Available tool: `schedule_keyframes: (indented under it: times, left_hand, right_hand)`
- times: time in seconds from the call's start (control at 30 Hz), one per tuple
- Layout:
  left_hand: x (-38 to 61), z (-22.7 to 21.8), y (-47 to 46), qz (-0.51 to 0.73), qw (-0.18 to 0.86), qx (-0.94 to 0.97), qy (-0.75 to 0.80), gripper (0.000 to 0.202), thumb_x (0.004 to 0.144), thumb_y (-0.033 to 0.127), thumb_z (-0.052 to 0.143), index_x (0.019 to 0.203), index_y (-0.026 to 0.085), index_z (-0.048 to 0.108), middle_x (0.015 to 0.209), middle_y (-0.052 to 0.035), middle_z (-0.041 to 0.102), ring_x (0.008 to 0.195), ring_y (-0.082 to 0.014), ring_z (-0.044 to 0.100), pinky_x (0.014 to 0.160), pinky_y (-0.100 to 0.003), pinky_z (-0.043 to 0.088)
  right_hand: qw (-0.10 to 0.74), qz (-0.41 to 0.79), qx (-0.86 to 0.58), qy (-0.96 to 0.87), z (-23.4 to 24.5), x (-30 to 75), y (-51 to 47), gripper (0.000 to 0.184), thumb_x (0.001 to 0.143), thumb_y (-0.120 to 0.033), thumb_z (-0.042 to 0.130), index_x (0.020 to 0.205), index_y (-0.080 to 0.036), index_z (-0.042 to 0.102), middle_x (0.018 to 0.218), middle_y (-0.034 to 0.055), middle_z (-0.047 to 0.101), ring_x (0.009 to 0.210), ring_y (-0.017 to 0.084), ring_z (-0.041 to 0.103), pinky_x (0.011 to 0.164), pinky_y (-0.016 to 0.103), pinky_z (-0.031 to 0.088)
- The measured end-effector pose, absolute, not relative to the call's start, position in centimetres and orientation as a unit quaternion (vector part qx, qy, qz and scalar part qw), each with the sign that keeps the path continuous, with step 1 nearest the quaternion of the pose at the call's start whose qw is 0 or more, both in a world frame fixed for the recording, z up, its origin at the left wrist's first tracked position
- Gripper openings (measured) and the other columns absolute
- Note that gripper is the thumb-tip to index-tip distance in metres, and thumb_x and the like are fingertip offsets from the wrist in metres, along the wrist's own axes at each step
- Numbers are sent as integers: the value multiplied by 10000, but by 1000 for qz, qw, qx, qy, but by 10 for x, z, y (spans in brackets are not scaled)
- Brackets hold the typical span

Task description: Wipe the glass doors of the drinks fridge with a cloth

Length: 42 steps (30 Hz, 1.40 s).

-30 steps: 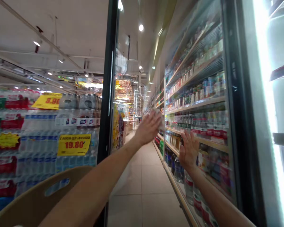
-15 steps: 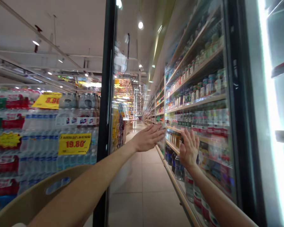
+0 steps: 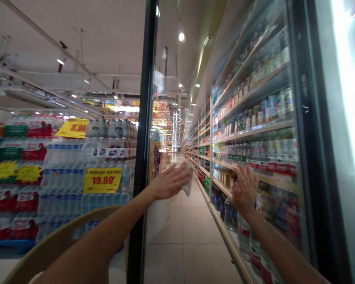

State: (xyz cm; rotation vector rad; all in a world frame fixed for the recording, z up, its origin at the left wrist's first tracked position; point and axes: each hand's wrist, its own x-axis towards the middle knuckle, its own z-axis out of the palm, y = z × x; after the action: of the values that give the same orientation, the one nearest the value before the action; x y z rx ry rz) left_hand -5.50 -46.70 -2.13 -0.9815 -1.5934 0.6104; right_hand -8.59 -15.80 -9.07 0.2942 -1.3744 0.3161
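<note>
A tall glass door (image 3: 165, 252) with black edges stands before me. My left hand (image 3: 170, 182) lies with extended fingers over a white cloth (image 3: 188, 186) at the glass; the cloth's lower corner hangs out past the fingertips. Motion smears the cloth and fingers a little. To the right, my right hand (image 3: 245, 191) is raised with its fingers spread, palm toward the glass. It holds nothing, and whether it touches the pane I cannot tell. Through the door, or mirrored in it, bottles show on long shelves (image 3: 254, 130).
Below my left arm is a beige curved rim (image 3: 106, 213) with an oval hole. Stacked packs of bottled water (image 3: 62, 185) stand left, with a yellow price sign (image 3: 102, 180). A black door frame (image 3: 316, 138) and a bright light strip (image 3: 347, 118) are at right.
My left hand has moved left and slightly down with the cloth, and more of the cloth shows. My right hand keeps its spread pose. The whole view has shifted slightly, with the scene farther right.
</note>
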Motion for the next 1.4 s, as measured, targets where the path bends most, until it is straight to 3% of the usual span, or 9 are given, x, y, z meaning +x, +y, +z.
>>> schedule_keyframes:
  times: [0.13,0.23,0.37,0.57,0.77,0.97,1.17,1.33,1.4]
  left_hand:
    - [-56,-2,-476,88,696,-224,-677,515,864,250,447,1365,157,367,1447,-133,349,1407,-262,111,1104,-490,229]
    - [-53,-36,-465,171,643,-336,-667,467,851,242,455,1308,149,446,1441,-92,374,1412,-258,55,1113,-450,231]
    - [-49,-73,-457,289,537,-495,-619,447,860,292,429,1297,208,471,1456,13,355,1408,-186,122,1153,-353,155]
    - [-54,-47,-462,123,652,-272,-696,476,850,213,455,1318,128,438,1428,-130,383,1410,-255,74,1112,-465,231]
    - [-53,-74,-444,280,493,-494,-659,520,836,297,477,1343,197,414,1455,-43,352,1401,-194,158,1147,-377,178]
    - [-55,-32,-449,7,698,-201,-688,507,853,228,467,1348,148,391,1454,-134,337,1407,-261,109,1108,-478,231]
    - [-50,-65,-443,222,554,-461,-657,510,848,221,450,1352,190,379,1461,-58,344,1410,-197,98,1125,-375,240]
    - [-56,-41,-455,14,684,-240,-689,500,857,184,433,1343,102,353,1451,-157,332,1409,-269,68,1123,-501,216]
    - [-61,-34,-443,28,662,-288,-691,511,840,151,439,1341,109,347,1432,-152,367,1406,-266,97,1114,-493,257]
  right_hand:
    - [755,141,130,-627,-90,-85,-158,445,880,-249,301,1295,-217,457,1332,102,501,1337,242,328,1073,498,235]
    - [756,143,130,-626,-90,-85,-157,436,881,-249,306,1283,-211,469,1329,104,503,1341,242,319,1080,500,221]
    - [755,140,137,-625,-90,-86,-157,425,886,-250,303,1273,-200,472,1333,106,499,1342,236,320,1078,486,230]
    - [760,138,140,-619,-90,-84,-157,420,894,-250,305,1276,-195,471,1344,109,490,1342,235,318,1080,481,228]
    - [762,134,137,-618,-90,-86,-156,427,896,-263,297,1275,-192,479,1321,110,512,1337,241,328,1079,491,234]
    - [762,143,143,-615,-90,-86,-154,426,901,-278,294,1268,-173,484,1340,121,492,1333,248,334,1081,496,231]
    - [765,129,152,-613,-90,-86,-154,432,896,-257,303,1289,-174,463,1337,124,495,1340,239,323,1084,486,233]
    - [759,128,142,-622,-92,-91,-150,435,896,-269,296,1282,-166,468,1335,131,495,1337,246,328,1080,490,240]
    - [763,133,141,-616,-91,-91,-150,422,899,-275,305,1263,-161,484,1320,136,508,1330,251,340,1078,497,239]
